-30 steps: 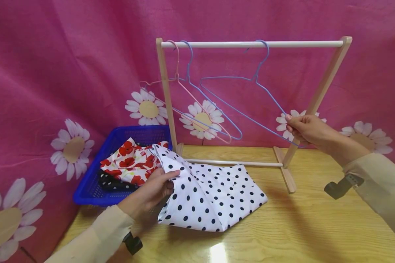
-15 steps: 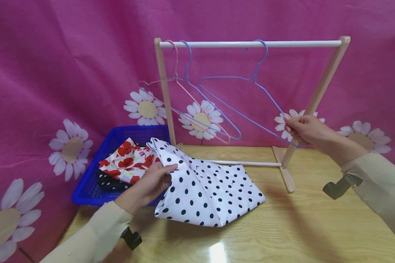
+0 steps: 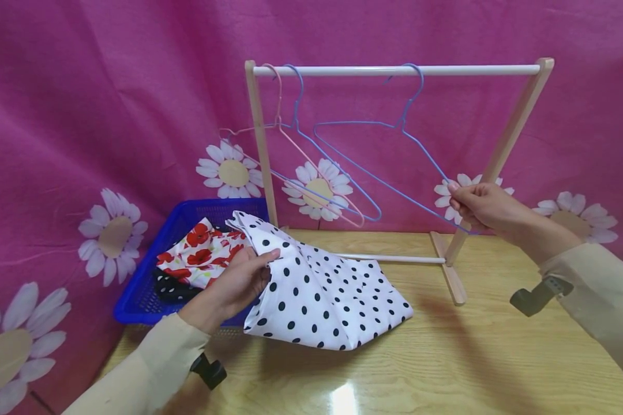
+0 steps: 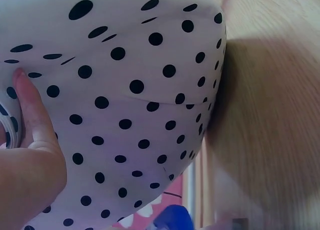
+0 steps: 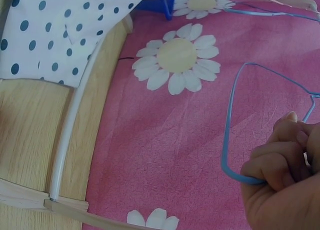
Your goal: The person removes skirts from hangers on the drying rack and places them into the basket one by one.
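Note:
My left hand (image 3: 241, 280) pinches the edge of a white cloth with black polka dots (image 3: 316, 300), thumb on top. The cloth is folded and spreads rightward from the hand, over the table. In the left wrist view, the polka-dot cloth (image 4: 125, 109) fills most of the picture beside my thumb (image 4: 37, 115). My right hand (image 3: 490, 207) grips the right end of a blue wire hanger (image 3: 379, 173), whose hook sits on the rack's top bar. Curled fingers wrap the blue hanger (image 5: 227, 125) in the right wrist view.
A wooden rack with a white top bar (image 3: 342, 71) stands on the table (image 3: 498, 346). A pink hanger (image 3: 311, 158) and another blue hanger (image 3: 337, 167) hang at its left. A blue basket (image 3: 135, 305) holds red-flowered cloth (image 3: 202, 253) and black dotted cloth (image 3: 173, 288).
My left hand has lifted the polka-dot cloth slightly, and its right and lower edges have drawn up and left. The right hand stays on the blue hanger.

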The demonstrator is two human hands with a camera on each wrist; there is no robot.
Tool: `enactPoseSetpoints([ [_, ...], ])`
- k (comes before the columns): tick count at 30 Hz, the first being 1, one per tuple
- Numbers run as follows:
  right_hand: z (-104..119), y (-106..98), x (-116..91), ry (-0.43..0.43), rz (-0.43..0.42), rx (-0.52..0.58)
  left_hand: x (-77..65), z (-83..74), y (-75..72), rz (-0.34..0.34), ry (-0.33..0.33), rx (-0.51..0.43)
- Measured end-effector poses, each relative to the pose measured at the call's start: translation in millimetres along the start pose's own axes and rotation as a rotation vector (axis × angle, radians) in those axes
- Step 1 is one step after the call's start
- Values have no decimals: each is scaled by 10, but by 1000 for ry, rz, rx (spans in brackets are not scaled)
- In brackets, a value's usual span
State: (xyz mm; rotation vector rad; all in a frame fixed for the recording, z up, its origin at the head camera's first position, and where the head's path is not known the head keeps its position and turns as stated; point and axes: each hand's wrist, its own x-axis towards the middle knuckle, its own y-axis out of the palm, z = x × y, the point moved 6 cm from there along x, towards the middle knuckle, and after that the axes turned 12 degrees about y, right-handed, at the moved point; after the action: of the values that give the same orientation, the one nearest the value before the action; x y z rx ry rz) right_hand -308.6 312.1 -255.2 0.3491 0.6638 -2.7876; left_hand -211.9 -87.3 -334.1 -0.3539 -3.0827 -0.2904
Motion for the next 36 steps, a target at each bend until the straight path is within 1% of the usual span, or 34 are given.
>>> enactPoseSetpoints([
  [9, 2, 15, -13, -6, 18, 43, 18, -96, 40, 14, 43, -15],
  [14, -3, 17, -10, -7, 26, 44, 19, -136, 50, 9, 54, -14],
  [22, -4, 7, 4, -31, 4, 10, 19, -216, 79, 17, 66, -18],
  [31, -18, 25, 3, -24, 34, 28, 23, -296, 77, 18, 117, -9],
  [36, -12, 38, 10, -38, 40, 39, 22, -326, 66, 16, 119, 1],
])
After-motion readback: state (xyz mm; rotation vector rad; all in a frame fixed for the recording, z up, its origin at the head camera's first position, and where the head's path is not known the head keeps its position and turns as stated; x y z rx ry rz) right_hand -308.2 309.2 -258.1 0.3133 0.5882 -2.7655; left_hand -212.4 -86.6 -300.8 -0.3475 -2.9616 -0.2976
